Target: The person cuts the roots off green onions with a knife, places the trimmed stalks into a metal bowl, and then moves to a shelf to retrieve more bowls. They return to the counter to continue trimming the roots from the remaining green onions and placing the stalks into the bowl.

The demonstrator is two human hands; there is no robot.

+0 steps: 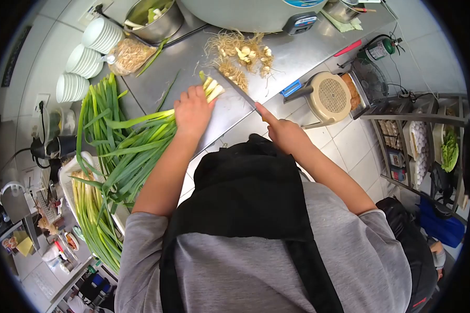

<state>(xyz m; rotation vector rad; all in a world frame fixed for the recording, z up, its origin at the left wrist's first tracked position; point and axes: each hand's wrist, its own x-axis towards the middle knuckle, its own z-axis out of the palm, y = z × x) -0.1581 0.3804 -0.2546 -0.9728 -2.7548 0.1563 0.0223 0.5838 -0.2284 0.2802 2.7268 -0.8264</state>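
My left hand [193, 110] is closed over a bunch of green onions [146, 136], just behind their white cut ends, pressing them on the steel counter [156, 94]. The long green leaves trail to the left. In my right hand [284, 133] is a knife [238, 89], its blade slanting up and left over the counter, apart from the onion ends. Beyond the blade lie trimmed root ends [245, 55] with stringy roots, in a loose heap.
Stacked white bowls [83, 61], a bag of brown flakes [130, 56] and a steel pot [154, 21] stand at the back left. A white basket [68, 175] holds more green onions. A large grey cooker [245, 13] sits behind; a beige stool [331, 99] is right.
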